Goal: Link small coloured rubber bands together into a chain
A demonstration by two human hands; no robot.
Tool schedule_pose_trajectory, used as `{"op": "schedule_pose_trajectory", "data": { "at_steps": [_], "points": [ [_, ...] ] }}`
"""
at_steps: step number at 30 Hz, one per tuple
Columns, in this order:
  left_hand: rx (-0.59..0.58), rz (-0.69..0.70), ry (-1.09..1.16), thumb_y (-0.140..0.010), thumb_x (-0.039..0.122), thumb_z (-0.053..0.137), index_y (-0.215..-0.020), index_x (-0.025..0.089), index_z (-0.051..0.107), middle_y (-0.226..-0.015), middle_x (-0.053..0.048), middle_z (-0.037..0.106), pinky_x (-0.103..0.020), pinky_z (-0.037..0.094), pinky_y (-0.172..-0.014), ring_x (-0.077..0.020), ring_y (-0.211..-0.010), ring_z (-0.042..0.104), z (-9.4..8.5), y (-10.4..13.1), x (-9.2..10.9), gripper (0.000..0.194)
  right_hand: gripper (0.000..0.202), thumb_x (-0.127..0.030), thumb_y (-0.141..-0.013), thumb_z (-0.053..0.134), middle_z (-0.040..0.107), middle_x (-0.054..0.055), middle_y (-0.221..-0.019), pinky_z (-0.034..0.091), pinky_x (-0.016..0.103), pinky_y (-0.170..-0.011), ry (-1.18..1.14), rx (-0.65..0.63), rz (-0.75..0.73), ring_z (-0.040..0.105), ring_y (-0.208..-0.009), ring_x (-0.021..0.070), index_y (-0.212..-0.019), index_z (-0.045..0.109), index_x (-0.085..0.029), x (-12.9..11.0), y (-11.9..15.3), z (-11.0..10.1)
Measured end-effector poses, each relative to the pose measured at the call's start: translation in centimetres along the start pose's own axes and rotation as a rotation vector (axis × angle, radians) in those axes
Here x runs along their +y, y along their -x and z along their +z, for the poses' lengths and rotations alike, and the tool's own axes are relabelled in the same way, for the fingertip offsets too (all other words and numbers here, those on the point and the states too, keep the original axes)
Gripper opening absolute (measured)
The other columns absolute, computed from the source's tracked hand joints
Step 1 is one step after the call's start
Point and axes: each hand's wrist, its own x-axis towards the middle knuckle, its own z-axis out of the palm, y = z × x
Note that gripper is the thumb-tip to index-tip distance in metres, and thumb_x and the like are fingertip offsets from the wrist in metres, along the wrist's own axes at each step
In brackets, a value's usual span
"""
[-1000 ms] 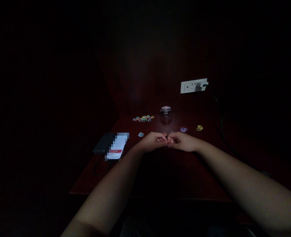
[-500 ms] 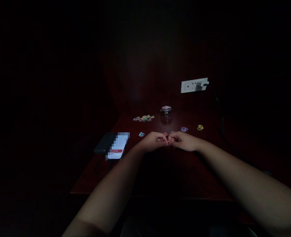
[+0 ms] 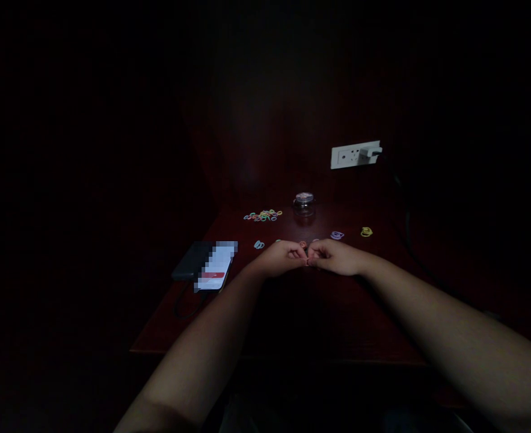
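Observation:
My left hand (image 3: 285,258) and my right hand (image 3: 332,257) meet fingertip to fingertip over the dark red table (image 3: 337,337). The fingers of both are curled and pinched; what lies between the tips is too small to make out. Just beyond them an orange band (image 3: 302,245) partly shows. Blue bands (image 3: 258,245) lie left of my left hand. Purple bands (image 3: 337,235) are behind my right hand, and yellow bands (image 3: 367,231) sit farther right. A mixed pile of coloured bands (image 3: 264,216) lies at the back left.
A lidded clear jar (image 3: 303,205) stands at the back. On the left are a lit phone (image 3: 217,267) and a dark flat object (image 3: 190,261) with a cable. A wall socket (image 3: 349,155) holds a plug, its cable hanging down the right.

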Motion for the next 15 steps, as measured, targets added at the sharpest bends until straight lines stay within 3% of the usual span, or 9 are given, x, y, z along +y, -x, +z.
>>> {"op": "schedule_pose_trajectory", "data": {
  "at_steps": [9, 15],
  "points": [
    [-0.020, -0.030, 0.026, -0.071, 0.027, 0.065, -0.074, 0.009, 0.063, -0.075, -0.004, 0.065, -0.020, 0.040, -0.061, -0.0104, -0.067, 0.056, -0.06, 0.16, 0.60, 0.019, 0.017, -0.032, -0.078, 0.053, 0.047, -0.002, -0.061, 0.032, 0.022, -0.051, -0.018, 0.059, -0.040, 0.039, -0.054, 0.0090, -0.073, 0.053, -0.016, -0.77, 0.21, 0.18],
    [-0.025, -0.033, 0.001, -0.072, 0.028, 0.062, -0.073, 0.009, 0.061, -0.074, -0.004, 0.064, -0.019, 0.040, -0.058, -0.0095, -0.064, 0.055, 0.02, 0.07, 0.03, 0.019, 0.017, -0.030, -0.078, 0.052, 0.046, -0.002, -0.063, 0.033, 0.023, -0.053, 0.012, 0.049, -0.077, 0.039, -0.057, 0.0094, -0.069, 0.050, -0.016, -0.23, 0.04, 0.14]
  ]
}}
